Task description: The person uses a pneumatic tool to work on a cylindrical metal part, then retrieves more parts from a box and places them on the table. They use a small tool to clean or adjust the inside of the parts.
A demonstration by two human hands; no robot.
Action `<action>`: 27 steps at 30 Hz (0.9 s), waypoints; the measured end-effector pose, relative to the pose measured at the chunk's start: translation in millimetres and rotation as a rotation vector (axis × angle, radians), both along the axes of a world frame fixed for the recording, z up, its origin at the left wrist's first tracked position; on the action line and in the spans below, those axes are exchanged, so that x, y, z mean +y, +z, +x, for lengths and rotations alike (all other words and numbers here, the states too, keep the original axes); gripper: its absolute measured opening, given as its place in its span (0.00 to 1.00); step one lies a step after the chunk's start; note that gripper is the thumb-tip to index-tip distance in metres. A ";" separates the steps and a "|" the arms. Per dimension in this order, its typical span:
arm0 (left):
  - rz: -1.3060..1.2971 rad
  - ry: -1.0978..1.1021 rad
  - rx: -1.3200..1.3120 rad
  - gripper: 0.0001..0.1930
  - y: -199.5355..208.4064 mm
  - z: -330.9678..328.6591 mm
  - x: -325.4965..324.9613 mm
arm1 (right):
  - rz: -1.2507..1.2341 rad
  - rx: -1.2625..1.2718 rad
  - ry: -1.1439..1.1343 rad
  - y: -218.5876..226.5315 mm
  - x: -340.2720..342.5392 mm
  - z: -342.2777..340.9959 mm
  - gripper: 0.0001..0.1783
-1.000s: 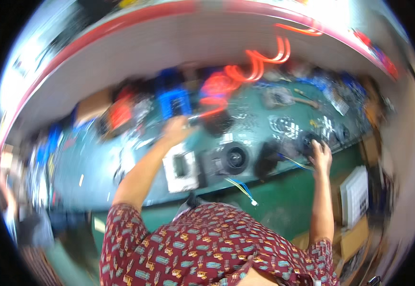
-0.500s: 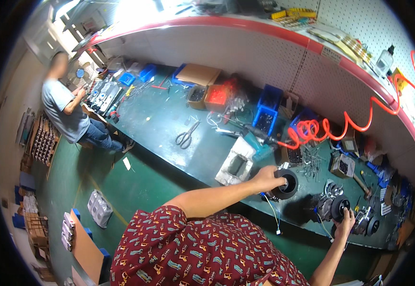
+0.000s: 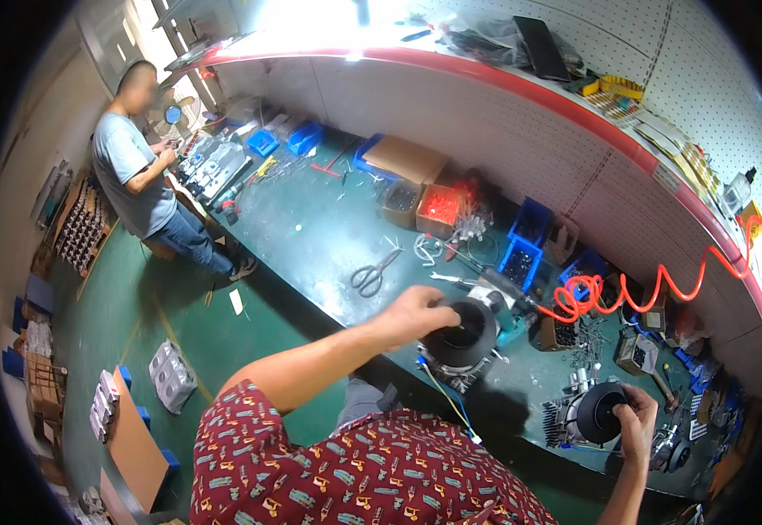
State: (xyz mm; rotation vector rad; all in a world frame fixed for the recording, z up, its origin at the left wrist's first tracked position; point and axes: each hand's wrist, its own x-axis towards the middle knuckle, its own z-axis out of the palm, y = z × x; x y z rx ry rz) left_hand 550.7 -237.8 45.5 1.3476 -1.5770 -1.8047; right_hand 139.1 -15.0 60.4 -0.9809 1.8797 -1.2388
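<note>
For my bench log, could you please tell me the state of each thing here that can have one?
Left black wheel: held near its centre by the left hand
Right black wheel: held near its centre by the right hand
White connector: unplugged, dangling
Scissors: lying flat, apparently nearly closed
Front blue bin: open, holding dark parts
Cardboard box: open, holding red pieces
Coiled orange hose: partly stretched

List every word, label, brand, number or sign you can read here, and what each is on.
No text can be read.
Pale label on the red shelf edge: too small to read.
Bottle: too small to tell whether it is marked.
Left black part and right black part: no legible marking.
</note>
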 end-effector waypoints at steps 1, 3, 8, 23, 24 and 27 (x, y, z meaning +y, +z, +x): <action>0.007 0.013 -0.037 0.20 1.3 23.5 -13.7 | 0.010 0.022 -0.002 17.4 -18.5 30.4 0.23; -0.133 0.096 -0.043 0.21 -24.0 74.6 -47.4 | 0.081 0.101 0.144 42.1 -60.5 77.4 0.23; -0.227 0.007 -0.269 0.18 -33.0 194.1 -159.9 | 0.159 0.177 0.413 36.4 -176.9 182.6 0.24; -1.054 -0.310 -0.748 0.22 -171.7 471.8 -388.2 | -0.274 0.411 0.700 -93.2 -502.8 470.5 0.25; -1.094 -0.342 -0.735 0.22 -181.7 490.0 -382.1 | -0.323 0.486 0.693 -107.5 -510.4 483.0 0.25; -0.956 -0.437 -0.858 0.26 -195.9 522.3 -352.5 | -0.376 0.604 0.767 -161.2 -512.7 513.7 0.22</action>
